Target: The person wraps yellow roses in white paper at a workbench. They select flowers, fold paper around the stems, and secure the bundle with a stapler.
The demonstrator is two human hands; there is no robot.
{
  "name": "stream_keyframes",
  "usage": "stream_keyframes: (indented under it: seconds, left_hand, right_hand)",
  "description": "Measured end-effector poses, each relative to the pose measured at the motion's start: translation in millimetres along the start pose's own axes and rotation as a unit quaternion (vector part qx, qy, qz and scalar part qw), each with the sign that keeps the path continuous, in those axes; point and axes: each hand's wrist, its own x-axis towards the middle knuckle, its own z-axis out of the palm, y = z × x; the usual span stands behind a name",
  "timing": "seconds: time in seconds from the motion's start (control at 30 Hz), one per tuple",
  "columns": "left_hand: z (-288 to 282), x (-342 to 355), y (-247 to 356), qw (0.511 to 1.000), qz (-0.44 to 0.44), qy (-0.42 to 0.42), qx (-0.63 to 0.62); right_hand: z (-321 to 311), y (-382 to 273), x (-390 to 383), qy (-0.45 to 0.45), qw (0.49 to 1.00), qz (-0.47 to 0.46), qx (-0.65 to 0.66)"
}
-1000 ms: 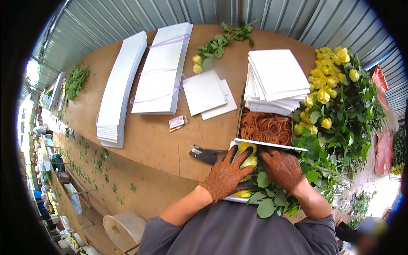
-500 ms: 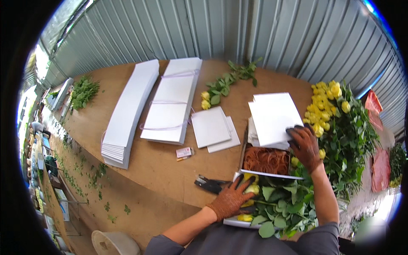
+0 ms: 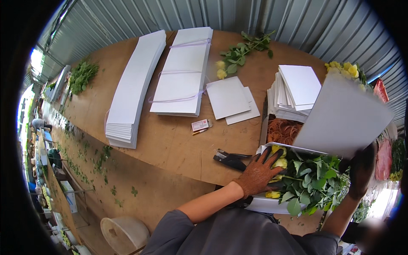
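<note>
My left hand (image 3: 259, 173), in a brown glove with dark fingertips, lies with fingers spread over the yellow rose heads (image 3: 280, 162) of a bunch. The leafy stems (image 3: 312, 180) stretch right across a white cardboard sheet (image 3: 272, 205). My right hand (image 3: 361, 172), in the same kind of glove, grips a white card (image 3: 346, 114) by its lower edge; the card stands tilted and blurred. Behind the bunch, a box holds brown rubber bands (image 3: 282, 131) and a stack of white cards (image 3: 301, 85). Beside my left hand is a black stapler (image 3: 231, 160).
Long stacks of white cardboard (image 3: 135, 89) (image 3: 180, 72) lie on the brown table (image 3: 170, 148), with two square cards (image 3: 229, 97) and a small box (image 3: 199, 125) near them. Yellow roses (image 3: 349, 70) pile up behind the raised card. A pale bucket (image 3: 123, 233) stands lower left.
My right hand has lifted a white card off the stack and carried it right and nearer. My left hand stays on the rose heads. The whole view has shifted.
</note>
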Motion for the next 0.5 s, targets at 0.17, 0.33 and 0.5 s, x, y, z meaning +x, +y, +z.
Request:
stream_keyframes:
  seconds: [0.17,0.33,0.5]
  left_hand:
    - [4.9,-0.6,-5.4,0.999,0.019,0.002,0.037]
    - [27.1,0.7,-25.6,0.997,0.049,-0.001,0.061]
    - [16.8,2.1,-21.6,0.997,0.068,0.033,-0.014]
  right_hand:
    - [21.1,7.0,-63.4,-0.149,0.973,0.132,0.114]
    - [42.9,33.3,-44.4,-0.209,0.964,0.165,0.022]
    - [73.2,33.1,-28.2,-0.276,0.951,0.128,-0.060]
